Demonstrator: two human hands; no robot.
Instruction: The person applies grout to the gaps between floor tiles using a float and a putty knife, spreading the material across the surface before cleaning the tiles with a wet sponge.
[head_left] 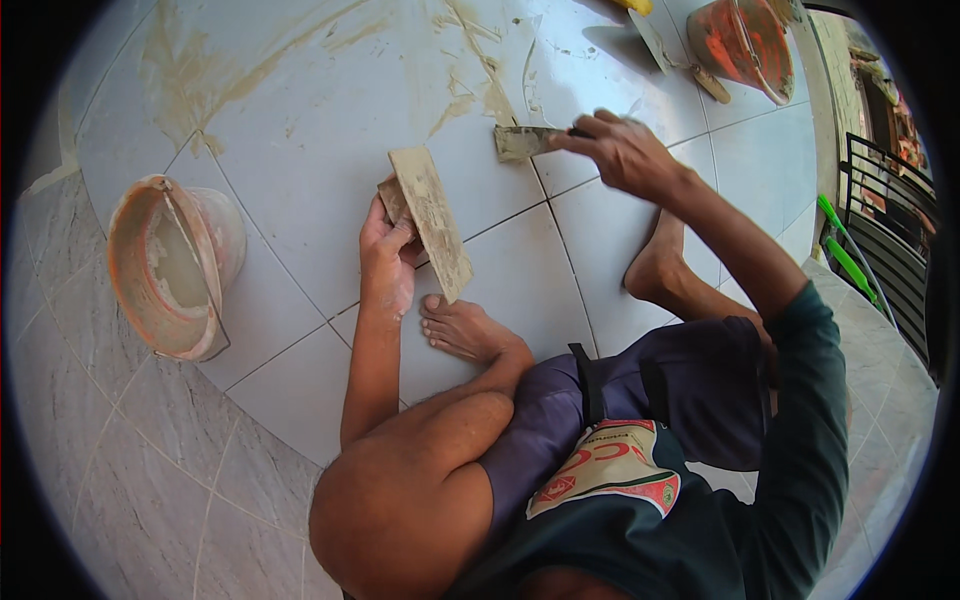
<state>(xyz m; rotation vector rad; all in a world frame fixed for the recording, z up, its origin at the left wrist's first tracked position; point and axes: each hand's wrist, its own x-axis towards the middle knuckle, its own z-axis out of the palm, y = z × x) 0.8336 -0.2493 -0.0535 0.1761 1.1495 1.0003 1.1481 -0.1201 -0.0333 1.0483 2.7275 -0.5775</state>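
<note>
My left hand (385, 255) is closed around the back of a flat rectangular board (435, 225), tilted up on edge and caked with beige paste; it looks like a plastering float. To its right, my right hand (630, 155) grips the handle of a putty knife (517, 143). Paste coats the knife's wide blade, which is at the white floor tiles (490, 265), by a joint line; whether it touches them I cannot tell. Beige smears (215, 85) streak the tiles ahead, some along the joints. The board and blade are apart.
At left stands a paste-stained bucket (122, 275) with pale liquid inside and a wire handle. An orange-smeared bucket (722, 45) is at the far right, beside a wooden-handled trowel (712, 86). Black metal bars (885, 190) and green-handled things (850, 268) stand along the right edge.
</note>
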